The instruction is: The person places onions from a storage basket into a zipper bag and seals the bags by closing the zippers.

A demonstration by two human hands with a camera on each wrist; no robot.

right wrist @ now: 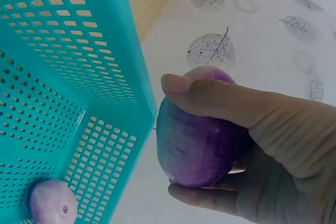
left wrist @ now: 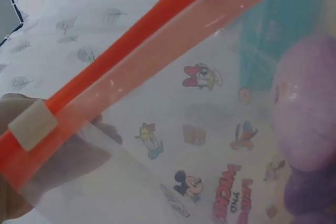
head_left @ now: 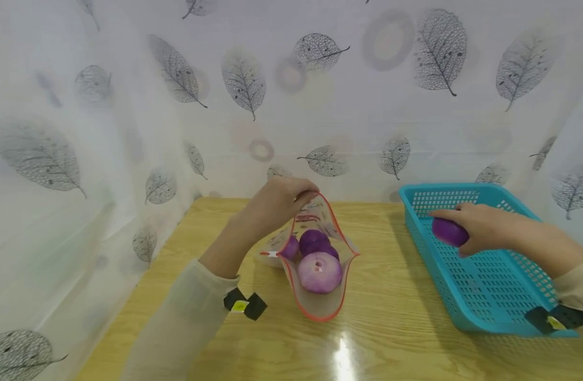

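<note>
In the head view my left hand pinches the far edge of the mouth of a clear slider bag with a red rim. The mouth gapes toward me. Inside lie several purple onions, a paler one in front. Cartoon figures are printed on the bag, and its white slider shows large in the left wrist view. My right hand grips a purple onion between thumb and fingers, over the turquoise basket in the head view.
Another onion lies in a corner of the basket, seen in the right wrist view. Bag and basket stand on a wood-grain table, the basket at the right. A white leaf-patterned curtain hangs behind the table and down its left side.
</note>
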